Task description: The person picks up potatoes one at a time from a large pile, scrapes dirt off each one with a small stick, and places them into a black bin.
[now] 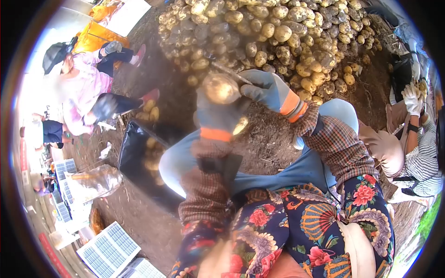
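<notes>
My left hand [218, 113], in a grey glove with an orange cuff, holds a yellow-brown potato [221, 89]; hand and potato are blurred. Just to its right, my right hand [266, 90], gloved in grey-blue and orange, grips a thin stick-like tool [232, 73] whose far end is smeared. A second potato [241, 125] shows under my left hand's edge, and I cannot tell whether the hand touches it. Beyond both hands lies a large heap of potatoes [282, 33]. Left of my knee, a black bag [134, 150] stands open with potatoes inside.
A person in pink [85, 76] sits at the left, and another in a striped top [421, 157] at the right, wearing white gloves. Printed boxes [109, 250] and a clear plastic bag [99, 183] lie at the lower left. My bent knees flank the soil.
</notes>
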`<action>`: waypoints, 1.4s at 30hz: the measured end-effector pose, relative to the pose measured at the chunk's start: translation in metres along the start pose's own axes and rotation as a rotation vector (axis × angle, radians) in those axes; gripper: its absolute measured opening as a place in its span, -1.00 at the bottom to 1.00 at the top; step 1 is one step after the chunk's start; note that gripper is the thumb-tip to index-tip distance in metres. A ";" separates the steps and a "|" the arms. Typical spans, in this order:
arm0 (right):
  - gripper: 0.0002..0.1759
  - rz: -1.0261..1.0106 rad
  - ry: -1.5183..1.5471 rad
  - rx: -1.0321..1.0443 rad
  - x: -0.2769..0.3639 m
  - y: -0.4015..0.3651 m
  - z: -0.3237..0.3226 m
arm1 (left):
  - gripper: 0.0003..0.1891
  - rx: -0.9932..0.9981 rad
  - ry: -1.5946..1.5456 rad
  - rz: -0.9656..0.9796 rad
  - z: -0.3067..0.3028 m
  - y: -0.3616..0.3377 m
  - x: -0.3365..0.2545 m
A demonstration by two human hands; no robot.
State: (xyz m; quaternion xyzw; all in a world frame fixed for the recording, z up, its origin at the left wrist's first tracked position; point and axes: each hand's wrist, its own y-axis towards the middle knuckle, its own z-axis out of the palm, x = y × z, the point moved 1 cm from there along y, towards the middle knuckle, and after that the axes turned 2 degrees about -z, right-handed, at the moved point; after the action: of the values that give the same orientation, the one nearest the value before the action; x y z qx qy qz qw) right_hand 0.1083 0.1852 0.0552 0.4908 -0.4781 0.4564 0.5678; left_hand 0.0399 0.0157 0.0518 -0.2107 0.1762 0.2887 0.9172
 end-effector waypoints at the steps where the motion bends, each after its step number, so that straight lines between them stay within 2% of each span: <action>1: -0.65 0.005 0.036 0.028 0.001 -0.002 0.000 | -0.20 -0.037 0.043 0.030 -0.011 0.004 0.000; 2: -0.68 0.013 0.071 0.055 0.002 -0.003 -0.001 | -0.19 -0.073 0.084 0.058 -0.021 0.008 -0.001; 4: -0.71 -0.228 -0.201 -0.011 -0.003 0.001 -0.003 | -0.16 -0.145 0.164 0.116 -0.026 0.012 -0.003; 5: -0.73 -0.347 -0.337 -0.045 -0.005 0.003 -0.004 | -0.18 -0.202 0.073 0.070 -0.028 0.012 -0.004; 8: -0.60 -0.325 -0.295 0.045 -0.003 0.002 -0.005 | -0.25 -0.304 -0.137 -0.039 -0.021 0.008 -0.008; 11: -0.71 -0.093 -0.194 -0.149 0.001 -0.007 -0.005 | -0.32 -0.275 -0.215 -0.034 -0.023 0.009 -0.009; 14: -0.67 -0.079 -0.360 -0.208 0.007 -0.010 -0.011 | -0.38 -0.210 -0.227 0.099 -0.005 -0.003 -0.016; 16: -0.67 -0.168 -0.438 -0.186 0.013 -0.014 -0.002 | -0.34 -0.101 -0.192 0.201 -0.007 -0.003 -0.020; 18: -0.70 -0.222 -0.555 -0.113 0.016 -0.017 0.004 | -0.31 -0.015 -0.342 0.166 -0.011 0.000 -0.021; 19: -0.72 -0.312 -0.601 -0.083 0.013 -0.017 0.007 | -0.30 0.027 -0.417 0.144 -0.014 0.001 -0.020; 22: -0.71 -0.402 -0.764 0.017 0.008 -0.014 0.016 | -0.29 0.099 -0.287 0.114 -0.026 0.002 -0.017; 25: -0.63 -0.368 -0.847 0.036 0.005 -0.012 0.023 | -0.17 0.335 -0.355 0.015 -0.033 0.003 -0.016; 26: -0.61 -0.353 -0.872 0.049 0.005 -0.011 0.024 | -0.16 0.238 -0.391 0.028 -0.035 0.004 -0.015; 28: -0.56 -0.206 -0.886 -0.127 -0.013 -0.004 0.018 | -0.16 0.040 -0.461 0.059 -0.036 0.003 -0.011; 29: -0.53 -0.130 -0.891 -0.212 -0.024 0.002 0.011 | -0.16 0.088 -0.467 0.017 -0.033 -0.002 -0.010; 30: -0.48 0.082 -0.804 -0.289 -0.031 0.016 -0.007 | -0.16 0.141 -0.472 -0.023 -0.026 -0.008 -0.009; 32: -0.46 0.048 -0.783 -0.424 -0.031 0.022 -0.021 | -0.17 0.258 -0.405 -0.041 -0.025 -0.007 -0.014; 34: -0.47 -0.011 -0.731 -0.336 -0.007 0.014 -0.017 | -0.17 0.364 -0.291 0.033 -0.034 -0.003 -0.016; 35: -0.48 -0.038 -0.704 -0.284 0.001 0.009 -0.013 | -0.16 0.354 -0.324 0.021 -0.036 -0.004 -0.015; 38: -0.53 -0.434 -0.675 -0.246 -0.003 -0.004 -0.005 | -0.19 0.289 -0.315 0.094 -0.050 -0.001 -0.015; 39: -0.64 -0.581 -0.721 -0.241 -0.002 -0.001 -0.001 | -0.20 0.221 -0.332 0.113 -0.048 0.000 -0.015; 42: -0.62 -0.439 -0.767 0.003 0.015 -0.006 -0.006 | -0.24 0.036 -0.295 0.151 -0.035 -0.001 -0.012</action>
State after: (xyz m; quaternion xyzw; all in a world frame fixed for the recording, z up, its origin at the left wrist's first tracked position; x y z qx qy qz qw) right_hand 0.1171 0.1909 0.0689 0.7153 -0.5379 0.1103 0.4322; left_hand 0.0243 -0.0078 0.0274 -0.1359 0.0603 0.3816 0.9123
